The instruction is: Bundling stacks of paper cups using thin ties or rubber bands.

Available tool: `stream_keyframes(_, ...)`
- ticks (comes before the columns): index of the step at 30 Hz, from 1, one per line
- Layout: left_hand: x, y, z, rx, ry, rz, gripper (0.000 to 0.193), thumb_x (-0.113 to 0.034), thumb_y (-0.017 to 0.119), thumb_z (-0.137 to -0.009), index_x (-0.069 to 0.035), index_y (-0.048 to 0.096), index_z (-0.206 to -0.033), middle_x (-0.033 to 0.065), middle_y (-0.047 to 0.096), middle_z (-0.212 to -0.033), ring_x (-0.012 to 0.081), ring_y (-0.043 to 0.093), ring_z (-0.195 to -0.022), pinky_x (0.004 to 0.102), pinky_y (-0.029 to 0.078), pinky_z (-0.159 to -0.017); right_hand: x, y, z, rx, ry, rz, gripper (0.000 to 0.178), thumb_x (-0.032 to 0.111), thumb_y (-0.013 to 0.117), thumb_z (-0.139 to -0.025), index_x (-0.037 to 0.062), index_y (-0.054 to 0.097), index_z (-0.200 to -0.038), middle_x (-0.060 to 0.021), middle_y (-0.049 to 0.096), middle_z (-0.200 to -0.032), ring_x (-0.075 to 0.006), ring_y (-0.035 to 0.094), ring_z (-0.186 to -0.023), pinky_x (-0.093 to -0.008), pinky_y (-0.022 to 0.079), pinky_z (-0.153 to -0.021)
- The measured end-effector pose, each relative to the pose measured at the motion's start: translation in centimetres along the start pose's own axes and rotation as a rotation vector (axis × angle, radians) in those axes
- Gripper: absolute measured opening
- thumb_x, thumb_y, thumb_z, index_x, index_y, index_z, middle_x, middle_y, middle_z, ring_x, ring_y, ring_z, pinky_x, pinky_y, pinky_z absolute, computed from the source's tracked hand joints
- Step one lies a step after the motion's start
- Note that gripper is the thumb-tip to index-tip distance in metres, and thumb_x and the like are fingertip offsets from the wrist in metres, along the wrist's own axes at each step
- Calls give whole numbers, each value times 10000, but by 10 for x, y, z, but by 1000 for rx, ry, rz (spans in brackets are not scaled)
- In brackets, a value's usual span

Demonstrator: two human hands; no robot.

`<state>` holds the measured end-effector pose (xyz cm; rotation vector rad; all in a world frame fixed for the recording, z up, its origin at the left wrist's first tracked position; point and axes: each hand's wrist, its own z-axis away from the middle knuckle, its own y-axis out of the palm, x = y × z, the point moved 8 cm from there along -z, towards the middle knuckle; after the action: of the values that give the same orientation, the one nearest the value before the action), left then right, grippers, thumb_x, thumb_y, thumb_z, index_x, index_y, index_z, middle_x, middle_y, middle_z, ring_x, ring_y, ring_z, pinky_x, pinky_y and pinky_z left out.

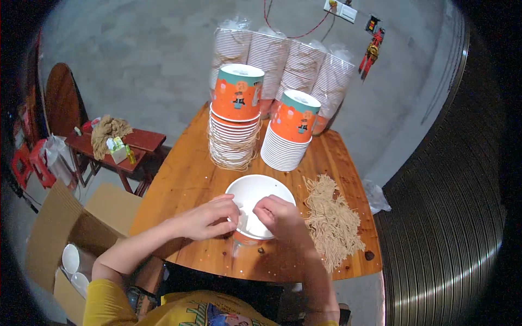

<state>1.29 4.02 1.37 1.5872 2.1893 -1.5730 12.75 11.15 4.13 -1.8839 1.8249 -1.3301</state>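
Wooden table (185,174): near front edge, left hand (212,218) at left rim of tub (260,187), right hand (278,214) at right rim; fingers bent, grip impossible to tell. Could tip if pressed unevenly; could scatter strands (333,223) by right edge if brushed.

Wooden table (185,187), brown. On it: open paper bucket (250,198), white inside, near edge; tan string heap (333,225) right; left bucket stack (237,98), tan loops (232,152) around it; right bucket stack (286,136).
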Motion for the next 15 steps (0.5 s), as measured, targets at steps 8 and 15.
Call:
stream_keyframes(8, 3, 0, -17, -241, -394, -351, 189, -200, 627, -818, -26, 553, -823, 104, 554, -762, 316, 554, -763, 402, 425, -801, -5, 20, 1, 128, 136, 161, 137, 198, 572, -860, 65, 545, -842, -163, 627, -724, -382, 622, -671, -480, 500, -584)
stream_keyframes(15, 5, 0, -26, -141, -416, -628, 196, -177, 623, -747, 2, 593, -820, 174, 547, -865, 324, 534, -921, 426, 382, -899, -2, 20, 1, 33, 121, 109, 118, 147, 612, -837, 41, 570, -803, -188, 588, -661, -393, 587, -639, -473, 462, -558)
